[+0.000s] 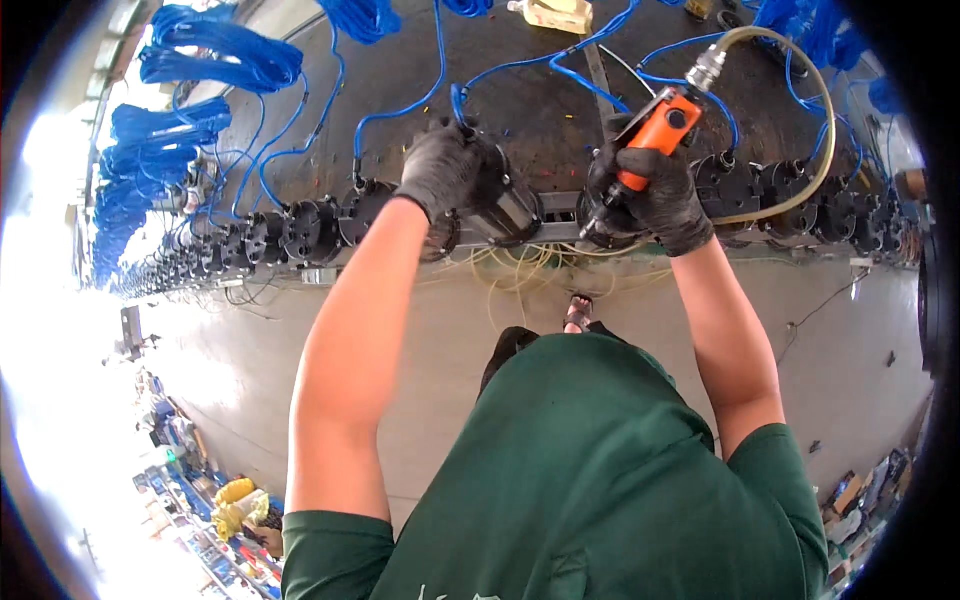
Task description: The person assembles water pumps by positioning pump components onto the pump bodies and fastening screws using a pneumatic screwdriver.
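My left hand (440, 170), in a black glove, is closed at the upper end of a black cylindrical unit (508, 205), where a blue cable (459, 102) comes out. The unit leans at a slant by the front edge of the dark workbench (400, 75); its side looks shiny and metallic. My right hand (658, 190), gloved too, is wrapped round an orange air screwdriver (662, 132). The tool's nose points down and left toward another black unit, partly hidden below my hand. A yellowish air hose (829, 110) runs from its metal coupling (706, 68).
Similar black units (310, 232) line the bench's front edge on both sides. Blue cable coils (220, 55) lie at the far left and far right. A bottle of yellowish liquid (555, 13) lies at the back. Thin yellow tubes (520, 272) hang below the edge.
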Available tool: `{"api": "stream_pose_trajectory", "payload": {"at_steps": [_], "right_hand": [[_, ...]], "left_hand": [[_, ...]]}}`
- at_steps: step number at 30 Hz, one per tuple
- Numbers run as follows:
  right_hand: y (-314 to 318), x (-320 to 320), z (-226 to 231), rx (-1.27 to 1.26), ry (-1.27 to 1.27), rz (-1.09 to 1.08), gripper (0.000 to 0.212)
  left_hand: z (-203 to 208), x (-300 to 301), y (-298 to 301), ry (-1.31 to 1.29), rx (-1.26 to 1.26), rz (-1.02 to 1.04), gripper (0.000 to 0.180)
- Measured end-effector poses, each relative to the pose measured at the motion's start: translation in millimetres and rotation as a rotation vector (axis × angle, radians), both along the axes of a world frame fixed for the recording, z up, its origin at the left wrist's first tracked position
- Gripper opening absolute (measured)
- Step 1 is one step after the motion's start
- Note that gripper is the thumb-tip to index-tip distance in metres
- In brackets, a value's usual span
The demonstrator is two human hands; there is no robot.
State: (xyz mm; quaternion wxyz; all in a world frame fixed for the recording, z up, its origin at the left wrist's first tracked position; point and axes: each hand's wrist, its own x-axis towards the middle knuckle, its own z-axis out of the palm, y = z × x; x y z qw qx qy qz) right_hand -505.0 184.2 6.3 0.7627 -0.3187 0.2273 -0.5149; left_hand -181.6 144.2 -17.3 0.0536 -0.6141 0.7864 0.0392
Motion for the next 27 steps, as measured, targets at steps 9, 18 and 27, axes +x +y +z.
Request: {"api": "stream_pose_trajectory", "payload": {"at_steps": [9, 18, 27], "right_hand": [[-2.5, 1.7, -8.6, -0.079, 0.034, -0.037, 0.049], [-1.3, -0.6, -2.6, -0.01, 0.023, -0.006, 0.047], [-3.5, -3.1, -8.4, 0.007, 0.017, 0.004, 0.051]], "left_hand": [[23.3, 6.4, -130.7, 0.263, 0.4, 0.153, 0.047], [44.1, -21.1, -136.1, 0.357, 0.481, 0.36, 0.055], [13.0, 9.6, -131.1, 0.609, 0.406, 0.37, 0.037]]}}
